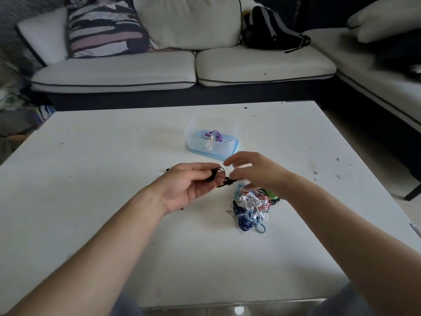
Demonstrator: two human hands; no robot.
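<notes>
Left hand (191, 182) grip pinched on dark cord (225, 180), just above bench (102, 160), beside cord pile (251, 206). Right hand (254, 172) blurred at cord's far end; grip unclear. Seemed wise: hold cord taut, tease loops slowly, away from pile.

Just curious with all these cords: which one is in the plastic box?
The purple cord, alone inside the clear box. The dark cord is pinched in the left hand, and the rest lie tangled in a pile on the table.
</notes>
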